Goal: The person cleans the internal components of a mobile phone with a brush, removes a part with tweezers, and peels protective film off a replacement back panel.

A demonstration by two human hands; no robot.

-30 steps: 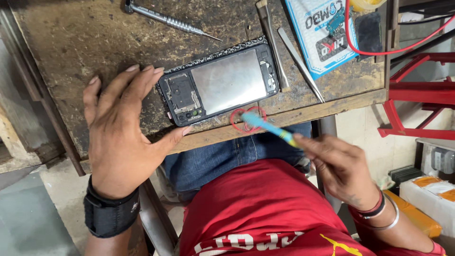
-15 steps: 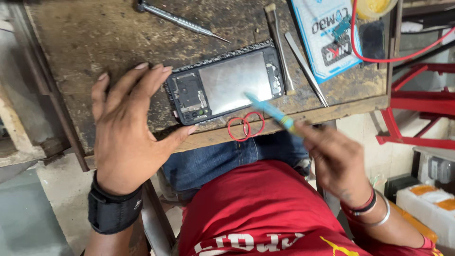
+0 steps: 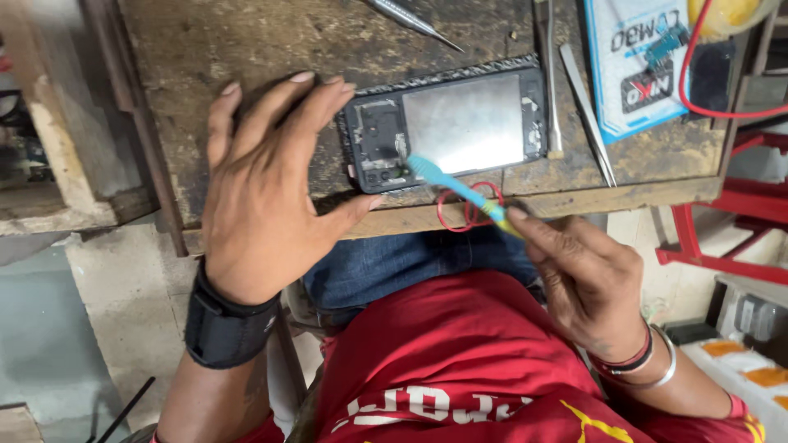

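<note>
i'm steadying the opened phone (image 3: pixel 447 131) at twelve o'clock with my left hand (image 3: pixel 263 197) — fingers spread, flat against its edge. my right hand (image 3: pixel 587 283) is pinching the toothbrush (image 3: pixel 455 187), bristles on the board — light, short strokes seem wisest.

Repair workshop: scarred workbench (image 3: pixel 246 49), tweezers (image 3: pixel 587 111)

Opened phone (image 3: pixel 460 123) lying near the front edge of the workbench (image 3: pixel 246 41), with the left hand (image 3: pixel 263 189) at its left end, the toothbrush (image 3: pixel 455 187) crossing its front edge from the right hand (image 3: pixel 583 279), tweezers (image 3: pixel 587 111) to its right, and a screwdriver (image 3: pixel 410 18) behind.
</note>
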